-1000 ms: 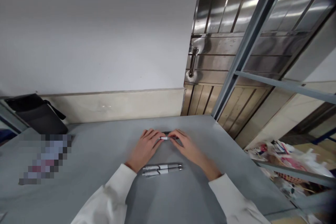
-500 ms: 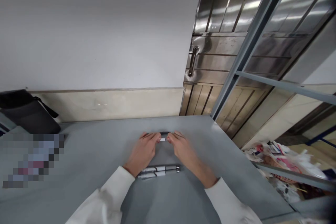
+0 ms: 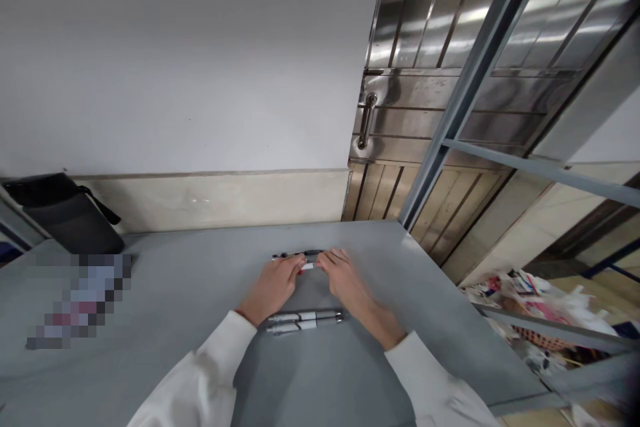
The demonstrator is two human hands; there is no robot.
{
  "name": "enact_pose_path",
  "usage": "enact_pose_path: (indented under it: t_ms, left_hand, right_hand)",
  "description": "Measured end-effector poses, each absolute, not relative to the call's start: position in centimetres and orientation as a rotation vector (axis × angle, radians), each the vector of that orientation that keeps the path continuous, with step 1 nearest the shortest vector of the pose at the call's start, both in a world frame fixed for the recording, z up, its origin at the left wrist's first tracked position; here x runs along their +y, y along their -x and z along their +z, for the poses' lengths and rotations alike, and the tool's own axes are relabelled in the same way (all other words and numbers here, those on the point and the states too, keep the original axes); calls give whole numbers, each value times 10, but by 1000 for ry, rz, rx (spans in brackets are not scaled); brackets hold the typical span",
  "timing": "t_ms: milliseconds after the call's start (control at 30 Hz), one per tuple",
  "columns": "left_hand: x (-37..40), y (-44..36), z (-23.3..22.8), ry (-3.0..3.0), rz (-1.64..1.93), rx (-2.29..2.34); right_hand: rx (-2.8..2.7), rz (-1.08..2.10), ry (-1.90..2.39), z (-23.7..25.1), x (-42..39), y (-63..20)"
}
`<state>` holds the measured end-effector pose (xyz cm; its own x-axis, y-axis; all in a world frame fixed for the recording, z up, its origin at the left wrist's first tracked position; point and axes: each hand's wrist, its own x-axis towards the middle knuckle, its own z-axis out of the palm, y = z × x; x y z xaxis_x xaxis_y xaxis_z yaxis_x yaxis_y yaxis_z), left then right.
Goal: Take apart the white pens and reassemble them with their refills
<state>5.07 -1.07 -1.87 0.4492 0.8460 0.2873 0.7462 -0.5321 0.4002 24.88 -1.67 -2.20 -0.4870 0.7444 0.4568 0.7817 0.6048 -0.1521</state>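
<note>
Both hands meet over the grey table [image 3: 180,320], fingers bent and closed. My left hand [image 3: 274,283] pinches the left part of a slim pen [image 3: 309,266]; a white section and a bit of red show between the hands. At its other end my right hand [image 3: 345,277] is closed on the same pen. Just beyond the fingertips lies a dark pen [image 3: 286,255], partly covered by the hands. Closer to me, two pens with white sections [image 3: 303,320] lie side by side between my forearms.
A black pouch [image 3: 70,213] with a strap stands at the back left, near a blurred-out flat item [image 3: 83,303]. A grey metal post [image 3: 450,120] rises at the table's right back corner, before a metal door [image 3: 400,113]. Bags and a basket [image 3: 543,339] fill a shelf at right.
My left hand has drawn back slightly, uncovering more of the dark pen and some red on the held pen. The camera view has shifted a little.
</note>
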Motion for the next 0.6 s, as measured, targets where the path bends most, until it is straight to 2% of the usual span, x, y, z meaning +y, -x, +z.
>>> enact_pose_path:
  t_ms: [600]
  left_hand:
    - [-20, -56, -4, -2710, 688, 1325]
  right_hand:
    - [-2240, 103, 1266, -26, -14, -253]
